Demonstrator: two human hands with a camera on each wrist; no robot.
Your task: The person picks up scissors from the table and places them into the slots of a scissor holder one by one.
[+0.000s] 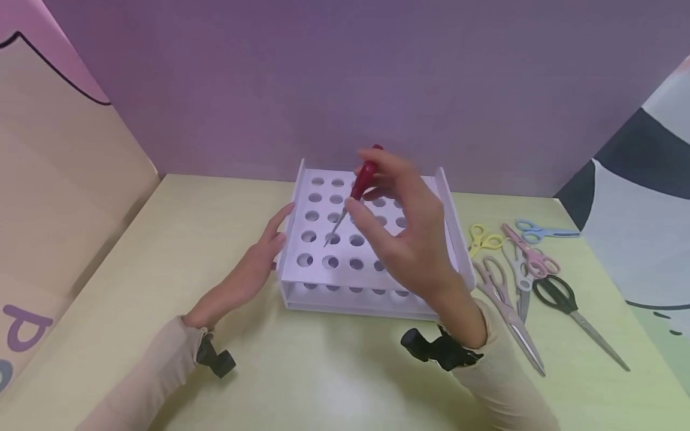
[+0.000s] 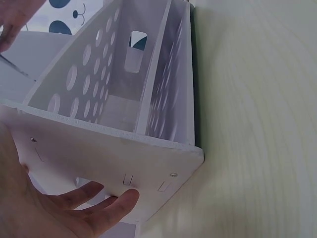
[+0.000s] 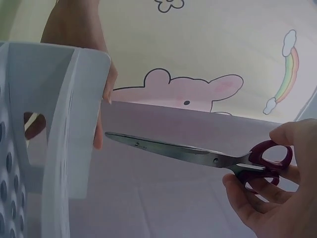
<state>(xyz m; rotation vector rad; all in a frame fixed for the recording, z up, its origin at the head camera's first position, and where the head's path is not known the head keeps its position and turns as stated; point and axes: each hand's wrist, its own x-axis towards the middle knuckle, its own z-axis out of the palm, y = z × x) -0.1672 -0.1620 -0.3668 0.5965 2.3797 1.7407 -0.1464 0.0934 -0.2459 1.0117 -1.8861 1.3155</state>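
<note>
While the left grip [image 1: 257, 263] rests against the outside of the white rack [image 1: 318, 273] at its left end, the right grip [image 1: 417, 233] is clamped on the red scissors [image 1: 365, 179] above the deck. Left grip: fingers apart and fairly straight, lying on the end panel by its slot, not wrapped round anything as far as shown. Right grip: thumb near the pivot, fingers at the loops. Red scissors slant with loops up and blades down toward the rack's front left; blades look together, tip over the holes and apart from the deck in the left wrist view. Rack sits upright on the worktop [image 1: 334, 365], holed deck on top, second holed level below it, side walls rising past the deck. Right of the rack is a cluster of more scissors, all flat: yellow pair [image 1: 483, 240] near the rack wall, blue pair [image 1: 550, 233] at the back, pink pair [image 1: 523, 244] partly over the white pair [image 1: 520, 278], mauve pair [image 1: 505, 305] nearer the front with blades toward the person, black pair [image 1: 566, 302] furthest right at the front. Purple backdrop [image 1: 345, 90] stands behind the worktop.
</note>
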